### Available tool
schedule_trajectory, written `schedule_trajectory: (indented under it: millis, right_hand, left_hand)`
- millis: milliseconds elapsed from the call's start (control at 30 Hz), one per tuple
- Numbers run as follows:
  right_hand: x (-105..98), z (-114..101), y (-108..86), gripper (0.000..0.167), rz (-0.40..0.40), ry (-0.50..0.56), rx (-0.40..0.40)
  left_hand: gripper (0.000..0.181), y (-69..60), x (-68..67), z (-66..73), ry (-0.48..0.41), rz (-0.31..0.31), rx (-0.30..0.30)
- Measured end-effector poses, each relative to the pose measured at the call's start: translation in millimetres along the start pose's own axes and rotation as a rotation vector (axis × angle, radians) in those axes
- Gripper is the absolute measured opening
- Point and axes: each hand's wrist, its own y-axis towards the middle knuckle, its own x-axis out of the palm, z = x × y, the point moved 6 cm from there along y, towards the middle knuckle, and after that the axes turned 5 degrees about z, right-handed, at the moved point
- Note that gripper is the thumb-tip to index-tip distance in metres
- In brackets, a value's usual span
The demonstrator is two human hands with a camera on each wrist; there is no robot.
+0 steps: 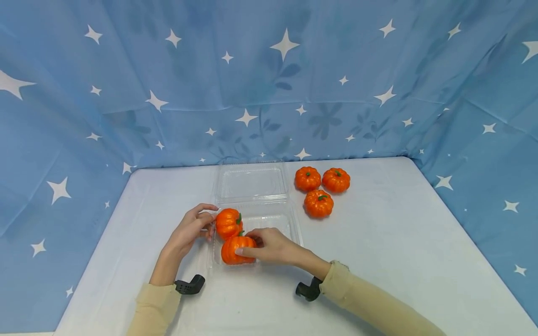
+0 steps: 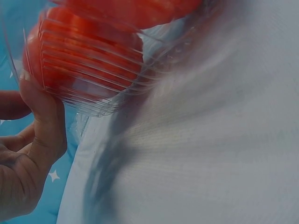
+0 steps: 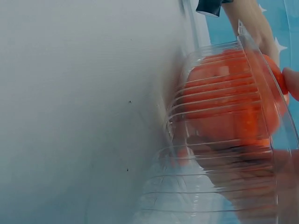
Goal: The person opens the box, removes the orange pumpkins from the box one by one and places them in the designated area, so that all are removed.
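A clear plastic clamshell container (image 1: 290,224) lies on the table with its lid (image 1: 252,182) folded back. Two small orange pumpkins are in its left half, a rear one (image 1: 229,223) with its stem facing right and a front one (image 1: 235,250). My right hand (image 1: 271,245) grips the front pumpkin, thumb on the near side and fingers behind. At the left rim, my left hand (image 1: 194,227) touches the container beside the rear pumpkin, fingers loosely bent. Through the ribbed wall, a pumpkin (image 2: 88,51) shows in the left wrist view, the thumb (image 2: 44,107) against the rim.
Three more orange pumpkins (image 1: 307,178) (image 1: 336,180) (image 1: 318,204) sit in a cluster on the white table (image 1: 378,233), right of the container. A blue star-patterned curtain (image 1: 269,84) surrounds the table at the back and sides.
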Motion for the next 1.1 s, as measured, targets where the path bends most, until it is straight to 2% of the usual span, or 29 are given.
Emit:
schedule_trajectory:
  millis: [400, 667, 900, 1100]
  right_hand:
    - [-1.2, 0.2, -1.8, 0.048, -0.043, 0.001, 0.024]
    - [-9.2, 0.4, -6.9, 0.053, -0.064, 0.013, 0.041]
    - [-20.3, 0.2, -11.8, 0.058, -0.06, 0.002, 0.02]
    - [-25.0, 1.0, -16.4, 0.063, -0.071, 0.046, -0.011]
  left_hand:
    - [0.038, 0.1, 0.4, -0.3, -0.004, 0.001, 0.001]
    - [0.038, 0.6, 0.0, -0.6, -0.005, 0.001, 0.001]
    - [0.038, 0.5, 0.6, 1.6, -0.011, -0.01, 0.005]
    - [0.04, -1.4, 0.1, 2.5, -0.015, -0.01, -0.003]
